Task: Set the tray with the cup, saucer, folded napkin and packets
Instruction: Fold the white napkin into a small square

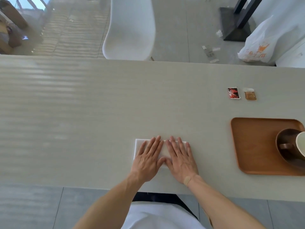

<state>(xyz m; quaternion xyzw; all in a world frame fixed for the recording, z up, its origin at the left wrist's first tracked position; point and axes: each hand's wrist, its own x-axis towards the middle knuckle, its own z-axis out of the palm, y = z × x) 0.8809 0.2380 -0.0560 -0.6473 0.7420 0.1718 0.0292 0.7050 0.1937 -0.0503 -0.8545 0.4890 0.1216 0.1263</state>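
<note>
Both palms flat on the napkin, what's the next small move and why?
Probably lift the folded napkin toward the wooden tray. Left hand and right hand press it flat on the table; cup and saucer already sit on the tray, whose left half is bare.

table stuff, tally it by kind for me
packets: 2 (red packet, brown packet)
napkin: 1
wooden tray: 1
wooden saucer: 1
cup: 1
total: 6

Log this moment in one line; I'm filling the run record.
step: pressing napkin flat | left hand, right hand: palms down | tray: cup, saucer | packets: on table
</note>
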